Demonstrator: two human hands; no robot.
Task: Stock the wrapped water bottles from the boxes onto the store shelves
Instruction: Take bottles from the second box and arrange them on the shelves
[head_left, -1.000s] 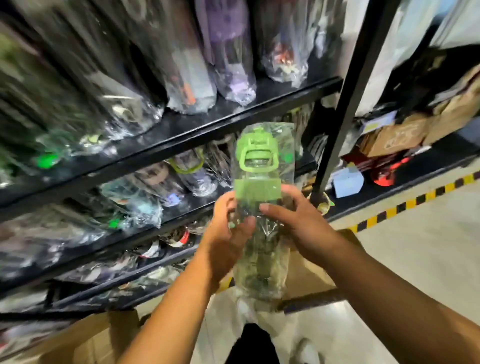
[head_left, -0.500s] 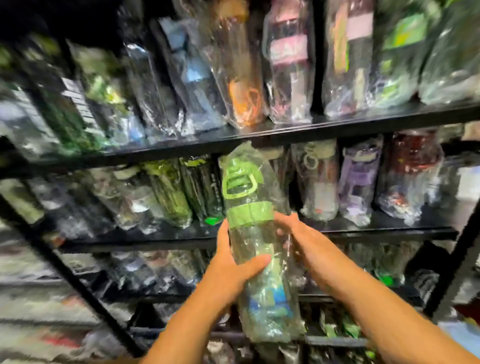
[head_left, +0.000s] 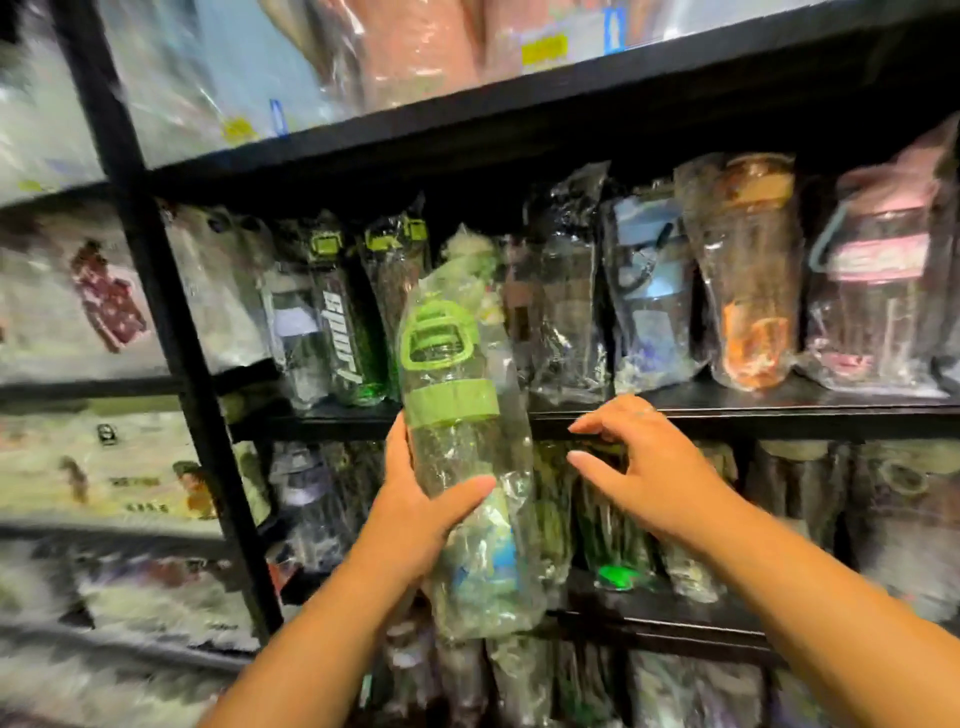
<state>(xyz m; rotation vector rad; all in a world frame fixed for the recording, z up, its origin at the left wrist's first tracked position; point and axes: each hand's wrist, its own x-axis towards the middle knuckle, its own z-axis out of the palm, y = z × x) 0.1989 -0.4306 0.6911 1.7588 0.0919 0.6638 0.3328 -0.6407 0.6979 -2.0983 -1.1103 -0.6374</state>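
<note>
Facing black store shelves (head_left: 727, 413) crowded with wrapped bottles, holding a green-lidded wrapped water bottle (head_left: 457, 447) slightly tilted before the middle shelf edge, gripped round its body by the left hand (head_left: 415, 512), right hand (head_left: 647, 475) just beside, fingers loosely spread, holding nothing

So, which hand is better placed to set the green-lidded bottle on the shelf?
Left. The left hand grips the wrapped green-lidded bottle around its middle, its lid above the edge of the shelf. The right hand is open beside it, holding nothing.
</note>
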